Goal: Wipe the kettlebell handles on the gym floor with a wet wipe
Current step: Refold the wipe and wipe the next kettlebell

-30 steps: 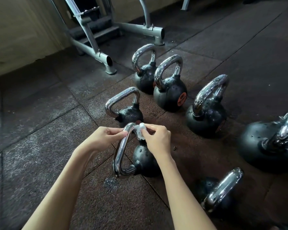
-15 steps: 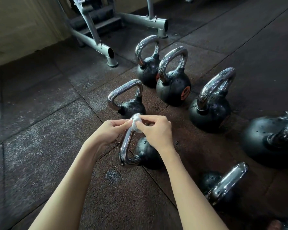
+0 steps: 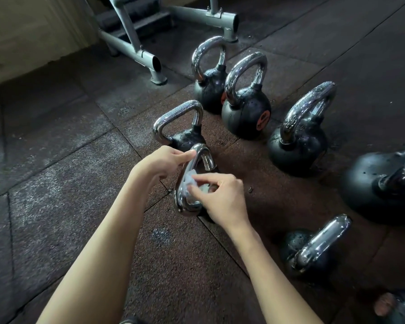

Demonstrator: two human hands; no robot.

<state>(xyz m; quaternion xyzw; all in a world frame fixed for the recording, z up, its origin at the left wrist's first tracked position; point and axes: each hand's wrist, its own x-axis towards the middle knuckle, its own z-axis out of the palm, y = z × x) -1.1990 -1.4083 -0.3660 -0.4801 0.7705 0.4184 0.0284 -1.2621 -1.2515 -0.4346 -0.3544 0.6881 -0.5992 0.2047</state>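
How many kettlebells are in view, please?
7 kettlebells: one being wiped, one behind it, two farthest back, one mid-right, one at right edge, one near right; the bottom-right corner may hide another.

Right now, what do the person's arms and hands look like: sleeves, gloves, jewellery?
The left hand and right hand wear no gloves; no ring, watch or bracelet shows. The left forearm and right forearm are bare to the frame edge, no sleeves in view.
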